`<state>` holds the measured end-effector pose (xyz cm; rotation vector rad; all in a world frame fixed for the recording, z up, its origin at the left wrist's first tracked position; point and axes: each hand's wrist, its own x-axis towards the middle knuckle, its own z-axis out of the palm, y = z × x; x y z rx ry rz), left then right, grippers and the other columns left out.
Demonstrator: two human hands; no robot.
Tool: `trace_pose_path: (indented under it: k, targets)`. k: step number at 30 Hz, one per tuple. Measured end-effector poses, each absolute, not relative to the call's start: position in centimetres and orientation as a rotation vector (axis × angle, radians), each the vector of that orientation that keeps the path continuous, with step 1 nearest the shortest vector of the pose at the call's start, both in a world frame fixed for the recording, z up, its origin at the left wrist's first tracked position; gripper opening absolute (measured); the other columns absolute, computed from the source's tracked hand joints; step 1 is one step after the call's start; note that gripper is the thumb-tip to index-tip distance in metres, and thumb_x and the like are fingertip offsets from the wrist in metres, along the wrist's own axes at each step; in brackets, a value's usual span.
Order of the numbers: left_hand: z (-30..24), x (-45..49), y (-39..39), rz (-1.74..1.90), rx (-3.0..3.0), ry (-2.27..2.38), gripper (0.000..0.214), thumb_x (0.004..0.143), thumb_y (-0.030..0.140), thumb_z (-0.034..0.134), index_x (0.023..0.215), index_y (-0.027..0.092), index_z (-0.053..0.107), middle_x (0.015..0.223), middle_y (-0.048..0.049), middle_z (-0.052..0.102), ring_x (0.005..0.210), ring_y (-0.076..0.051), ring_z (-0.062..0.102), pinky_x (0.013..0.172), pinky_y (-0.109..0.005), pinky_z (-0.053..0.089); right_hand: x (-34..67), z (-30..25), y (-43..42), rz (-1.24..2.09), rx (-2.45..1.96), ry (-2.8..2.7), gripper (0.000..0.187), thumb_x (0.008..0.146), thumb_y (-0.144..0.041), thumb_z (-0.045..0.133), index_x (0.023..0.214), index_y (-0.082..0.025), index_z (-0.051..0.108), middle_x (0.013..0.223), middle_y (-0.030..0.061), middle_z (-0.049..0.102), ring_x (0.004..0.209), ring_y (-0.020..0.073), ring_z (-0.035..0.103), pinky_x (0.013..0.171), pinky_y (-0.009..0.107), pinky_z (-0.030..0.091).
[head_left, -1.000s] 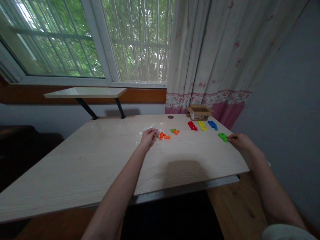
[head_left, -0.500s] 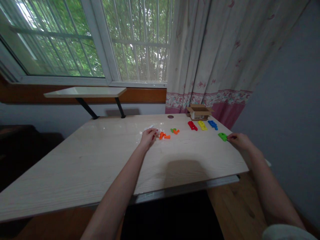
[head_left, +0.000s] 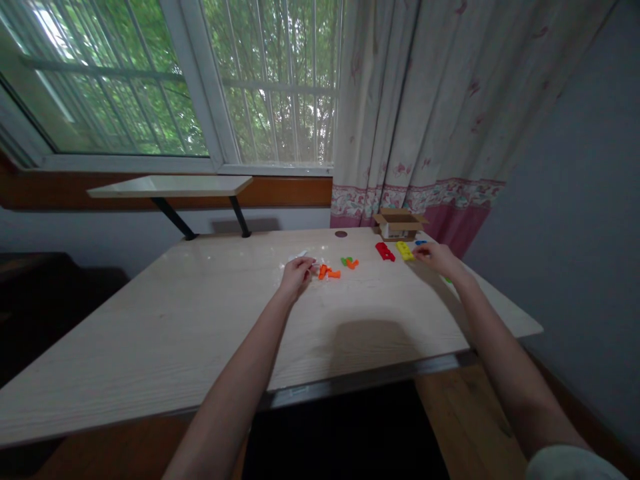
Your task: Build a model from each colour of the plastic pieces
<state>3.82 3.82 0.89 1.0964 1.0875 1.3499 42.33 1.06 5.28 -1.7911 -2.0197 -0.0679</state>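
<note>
My left hand point(head_left: 297, 273) rests on the pale wooden table point(head_left: 200, 320) with its fingers curled; what they pinch is too small to name. Just right of it lie small orange pieces point(head_left: 328, 272) and a green and orange cluster point(head_left: 349, 262). My right hand point(head_left: 434, 257) lies with bent fingers over the blue piece point(head_left: 420, 243), of which only a sliver shows. A yellow piece point(head_left: 405, 251) and a red piece point(head_left: 385, 251) lie to its left. The green piece point(head_left: 447, 280) is almost hidden behind my right forearm.
A small open cardboard box point(head_left: 400, 223) stands at the table's far edge near a round cable hole point(head_left: 341, 234). White scraps point(head_left: 300, 255) lie beyond my left hand. A wall shelf point(head_left: 170, 185) hangs under the window. A curtain point(head_left: 425, 120) hangs at the back right.
My right hand has left the green piece near the table's right edge and moved up and left onto the blue piece. The left hand has stayed in place.
</note>
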Motion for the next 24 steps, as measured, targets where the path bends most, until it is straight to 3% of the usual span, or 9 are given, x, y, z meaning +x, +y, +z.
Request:
trace_pose_path:
  k: [3, 8, 12, 21, 24]
  targets:
    - [0.7, 3.8, 4.0, 1.361, 1.091, 1.075, 0.031, 0.053, 0.038, 0.071, 0.068, 0.012, 0.064, 0.049, 0.0021, 0.054, 0.037, -0.004, 0.034, 0.04, -0.019, 0.02, 36.9, 5.2, 3.3, 0.033, -1.665, -2.223, 0.019, 0.077, -0.022, 0.055, 0.088, -0.016, 0.069, 0.085, 0.0086, 0.07, 0.076, 0.0194, 0.062, 0.068, 0.026, 0.043]
    - [1.0, 3.8, 3.8, 1.352, 1.097, 1.075, 0.032, 0.053, 0.039, 0.072, 0.067, 0.012, 0.063, 0.048, 0.0018, 0.054, 0.036, -0.003, 0.033, 0.039, -0.019, 0.02, 30.1, 3.1, 6.1, 0.113, -1.446, -2.352, 0.037, 0.079, -0.027, 0.056, 0.113, -0.012, 0.06, 0.11, 0.0136, 0.064, 0.096, 0.0215, 0.059, 0.082, 0.028, 0.043]
    - [1.1, 3.8, 3.7, 1.347, 1.095, 1.096, 0.033, 0.052, 0.041, 0.072, 0.067, 0.012, 0.063, 0.048, 0.002, 0.053, 0.036, -0.003, 0.032, 0.039, -0.02, 0.019, 27.2, 1.6, 7.5, 0.032, -1.433, -2.425, 0.045, 0.077, -0.033, 0.061, 0.116, -0.012, 0.058, 0.116, 0.0156, 0.06, 0.108, 0.0251, 0.054, 0.093, 0.032, 0.037]
    - [1.2, 3.8, 3.6, 1.339, 1.097, 1.11, 0.031, 0.055, 0.04, 0.072, 0.067, 0.013, 0.063, 0.048, 0.0017, 0.053, 0.036, -0.004, 0.033, 0.039, -0.02, 0.019, 25.8, 1.3, 8.1, 0.164, -1.411, -2.462, 0.041, 0.073, -0.013, 0.056, 0.113, -0.011, 0.059, 0.111, 0.0144, 0.064, 0.099, 0.0231, 0.059, 0.088, 0.029, 0.041]
    - [1.3, 3.8, 3.5, 1.341, 1.097, 1.111, 0.03, 0.056, 0.039, 0.072, 0.067, 0.013, 0.063, 0.048, 0.0014, 0.054, 0.037, -0.004, 0.033, 0.04, -0.02, 0.02, 25.7, 1.4, 7.8, 0.214, -1.387, -2.431, 0.041, 0.073, -0.016, 0.059, 0.113, -0.013, 0.059, 0.112, 0.0127, 0.064, 0.098, 0.0218, 0.059, 0.087, 0.029, 0.042]
